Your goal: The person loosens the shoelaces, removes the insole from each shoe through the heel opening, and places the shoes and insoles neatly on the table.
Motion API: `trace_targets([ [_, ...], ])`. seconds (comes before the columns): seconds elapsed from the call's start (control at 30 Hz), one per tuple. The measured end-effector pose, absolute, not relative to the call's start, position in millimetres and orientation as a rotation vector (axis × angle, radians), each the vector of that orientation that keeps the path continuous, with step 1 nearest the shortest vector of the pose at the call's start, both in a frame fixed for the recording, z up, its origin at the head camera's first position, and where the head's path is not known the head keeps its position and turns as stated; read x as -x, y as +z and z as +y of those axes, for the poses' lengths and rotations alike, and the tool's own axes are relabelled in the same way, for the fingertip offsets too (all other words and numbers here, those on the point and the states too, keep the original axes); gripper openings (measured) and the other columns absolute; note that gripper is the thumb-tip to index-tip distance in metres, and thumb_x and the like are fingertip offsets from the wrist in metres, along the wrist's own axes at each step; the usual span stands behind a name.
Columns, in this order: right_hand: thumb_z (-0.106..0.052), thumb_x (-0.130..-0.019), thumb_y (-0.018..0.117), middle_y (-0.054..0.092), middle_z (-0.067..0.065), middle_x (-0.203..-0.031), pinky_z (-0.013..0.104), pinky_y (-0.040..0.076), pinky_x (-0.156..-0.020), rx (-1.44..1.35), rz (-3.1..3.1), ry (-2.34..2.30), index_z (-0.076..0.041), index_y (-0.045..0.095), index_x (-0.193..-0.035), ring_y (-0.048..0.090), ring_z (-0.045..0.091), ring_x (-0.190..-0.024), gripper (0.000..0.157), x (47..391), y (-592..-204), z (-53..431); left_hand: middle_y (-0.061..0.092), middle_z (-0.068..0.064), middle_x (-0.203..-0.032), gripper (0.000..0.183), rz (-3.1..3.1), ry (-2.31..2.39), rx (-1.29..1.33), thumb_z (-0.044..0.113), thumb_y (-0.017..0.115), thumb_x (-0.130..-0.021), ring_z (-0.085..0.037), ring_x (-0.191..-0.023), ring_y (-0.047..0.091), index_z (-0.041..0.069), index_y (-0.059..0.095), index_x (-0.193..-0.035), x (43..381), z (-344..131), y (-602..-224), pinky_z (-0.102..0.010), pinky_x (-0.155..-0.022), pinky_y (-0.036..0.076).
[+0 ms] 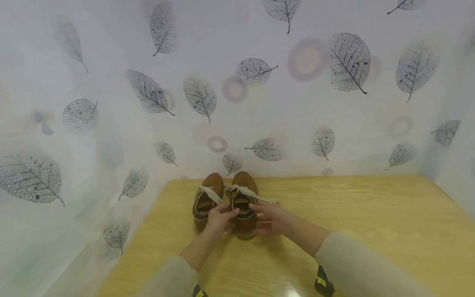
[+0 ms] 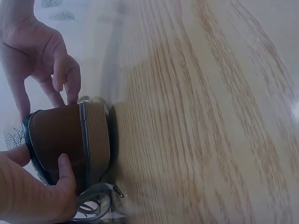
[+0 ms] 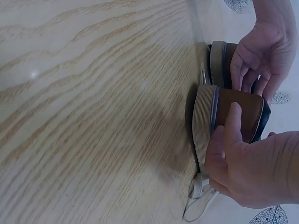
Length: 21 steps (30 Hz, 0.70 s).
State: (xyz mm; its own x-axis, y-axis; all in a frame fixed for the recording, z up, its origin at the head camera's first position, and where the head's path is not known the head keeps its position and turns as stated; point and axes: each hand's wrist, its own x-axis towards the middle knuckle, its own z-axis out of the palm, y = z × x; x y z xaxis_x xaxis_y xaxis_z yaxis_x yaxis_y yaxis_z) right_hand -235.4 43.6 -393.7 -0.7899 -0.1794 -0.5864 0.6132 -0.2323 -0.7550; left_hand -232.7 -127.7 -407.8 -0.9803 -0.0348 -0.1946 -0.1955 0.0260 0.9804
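Note:
Two brown shoes with pale laces stand side by side, toes pointing away from me. In the head view, my left hand [image 1: 218, 220] and right hand [image 1: 273, 218] flank the heel of the right-hand shoe [image 1: 245, 227], holding its collar from both sides. In the left wrist view, the left thumb and a finger pinch the dark rim around the brown heel [image 2: 56, 128]. Right fingers reach its other side. The shoe's ribbed pale sole [image 3: 203, 123] faces the right wrist camera. A loose lace [image 1: 265, 200] stretches right. The other shoe [image 1: 213, 181] sits just left, partly behind my left hand.
A yellowish wood-grain tabletop [image 1: 352, 214] bears the shoes. Close behind their toes rises a white leaf-printed sheet [image 1: 289, 107], which also borders the table on the left and right. Dark straps [image 1: 323, 282] show beneath my sleeves.

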Motion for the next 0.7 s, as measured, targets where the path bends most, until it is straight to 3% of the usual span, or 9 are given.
trace_targets([
  [0.4, -0.016, -0.089, 0.065, 0.038, 0.034, -0.137, 0.050, 0.046, -0.100, -0.582, 1.524, -2.064, 0.006, 0.028, -0.139, 0.044, 0.045, -0.125, 0.066, 235.7, -398.7, 35.3, 0.040, -0.026, -0.142, 0.068, 2.053, 2.148, 0.343, 0.010, 0.070, -0.085, -0.040, -0.126, 0.044, -0.005, 0.034, -0.140, 230.1, -122.3, -411.9, -0.041, -0.089, 0.054],
  [0.6, -0.015, -0.090, 0.061, 0.035, 0.036, -0.138, 0.047, 0.048, -0.097, -0.570, 1.577, -2.071, 0.006, 0.026, -0.140, 0.043, 0.046, -0.125, 0.065, 234.0, -400.7, 35.0, 0.036, -0.025, -0.145, 0.069, 2.002, 2.202, 0.390, 0.010, 0.070, -0.084, -0.040, -0.126, 0.043, -0.004, 0.033, -0.141, 227.2, -117.3, -415.5, -0.040, -0.087, 0.055],
  [0.7, -0.016, -0.091, 0.061, 0.038, 0.035, -0.137, 0.047, 0.050, -0.095, -0.556, 1.620, -2.094, 0.007, 0.033, -0.137, 0.045, 0.045, -0.124, 0.059, 231.3, -402.4, 34.0, 0.036, -0.025, -0.144, 0.070, 1.967, 2.245, 0.428, 0.009, 0.071, -0.083, -0.037, -0.124, 0.045, -0.003, 0.033, -0.141, 225.0, -113.2, -418.3, -0.037, -0.083, 0.056],
])
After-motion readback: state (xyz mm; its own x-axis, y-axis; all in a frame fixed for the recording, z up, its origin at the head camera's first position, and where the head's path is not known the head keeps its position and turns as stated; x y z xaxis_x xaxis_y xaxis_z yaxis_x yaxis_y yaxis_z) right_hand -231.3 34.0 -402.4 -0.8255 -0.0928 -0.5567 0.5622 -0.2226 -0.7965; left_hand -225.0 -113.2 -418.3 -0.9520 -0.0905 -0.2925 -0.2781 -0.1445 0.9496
